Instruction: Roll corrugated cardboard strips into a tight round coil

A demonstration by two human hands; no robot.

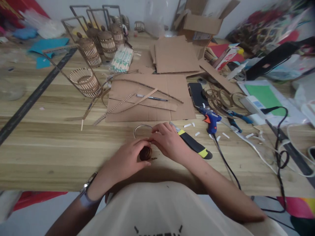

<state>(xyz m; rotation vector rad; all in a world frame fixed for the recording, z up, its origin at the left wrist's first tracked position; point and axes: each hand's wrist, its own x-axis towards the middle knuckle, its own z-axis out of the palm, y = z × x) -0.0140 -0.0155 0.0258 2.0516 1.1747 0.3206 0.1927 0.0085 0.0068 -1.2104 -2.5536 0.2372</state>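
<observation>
Roll (145, 154), small & dark brown, sits btwn the two hands near the table's front edge, roughly mid-view; can't tell if its underside touches the table (61, 147). L hand (126, 155) has it gripped, fingers curled over the far side, thumb round the near side, w/ a short thin end poking out to the right by the thumb tip. R hand (167, 141) comes in from the other side, fingertips bent down & meeting the L fingertips at the roll's upper edge; can't tell if they pinch anything, contact pt. is hidden. Watch (88, 182) on L wrist.

Just beyond the hands, a thin pale ring (135, 131) lies flat, partly behind R hand. Yellow/black cutter (193, 142) lies at a slant right beside R hand, partly hidden by it. Further R: blue glue gun (212, 121) on its side, nozzle near the phone (196, 93), black cord running toward the front edge; white scraps (197, 133) around it, blue-handled pliers (242, 117) past that.

Behind the ring, a cardbd sheet (184, 111) w/ a pen (155, 98) & several thin strips on top, some overlapping. Back L: open slatted basket (86, 86) w/ tall handle, near a group of lidded ones (108, 46). Bagged bundle (122, 59) stands next to those, then stacked cardbd (177, 57) & an open box (201, 24) at the back.
</observation>
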